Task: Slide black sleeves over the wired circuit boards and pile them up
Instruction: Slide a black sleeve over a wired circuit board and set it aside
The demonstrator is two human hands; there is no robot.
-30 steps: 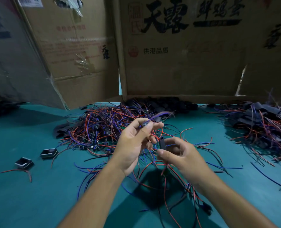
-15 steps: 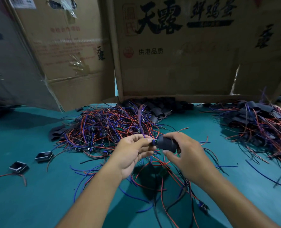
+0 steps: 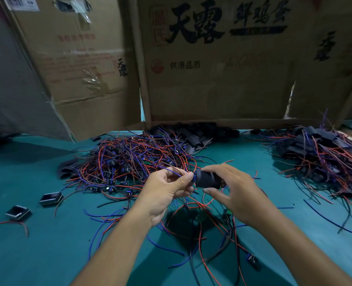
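Now, line by line:
Left hand (image 3: 167, 189): raised above the table, thumb and fingers pinching the blue end of a wired circuit board (image 3: 194, 176) where it meets the sleeve's left opening; a blue wire arcs over the knuckles.
Right hand (image 3: 236, 189): beside the left, fingers curled over the top of the black sleeve (image 3: 207, 179), thumb stretched out beneath it; the grip holds the sleeve roughly level.
Black sleeve: between the two hands, its left mouth touching the board's blue end; how far the board sits inside cannot be told.
Unsleeved pile (image 3: 129, 162): a tangle of red and blue wires with small boards, on the table behind and to the left of the hands.
Empty sleeves (image 3: 193, 135): a dark heap at the foot of the cardboard, just behind the tangle.
Finished pile (image 3: 323, 153): sleeved boards with trailing wires, at the right, well apart from the hands.
Loose wires (image 3: 202, 232): red, blue and black strands under the forearms.
Small black housings (image 3: 50, 198): two, far left, apart from the piles.
Table (image 3: 37, 254): teal surface.
Cardboard boxes (image 3: 222, 65): standing upright along the far edge, printed with dark characters.
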